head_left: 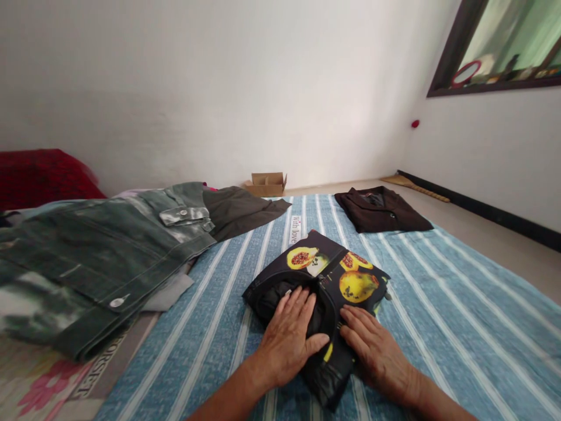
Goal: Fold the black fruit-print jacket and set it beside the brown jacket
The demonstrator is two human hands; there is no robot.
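Both hands lie flat, palms down, on a folded black garment with a fruit print (pixel 326 275) that sits on a blue striped bed cover (pixel 438 304), near its front edge and about midway between its left and right sides. The left hand (pixel 289 339) presses on the garment's left half, fingers spread and pointing away from the person; its grip is open and flat, closed around nothing. The right hand (pixel 377 351) rests just beside it on the right half, fingers angled toward the left hand, likewise flat and open, holding nothing. The two hands are near each other but apart.

Toward the far edge of the cover lies a folded dark brown shirt (pixel 381 210), well apart from the printed garment. At the left edge a heap of clothes lies with a green denim jacket (pixel 100 251) on top and a dark grey cloth (pixel 241 210) beside it. A small cardboard box (pixel 267 183) stands on the floor by the wall beyond the cover.
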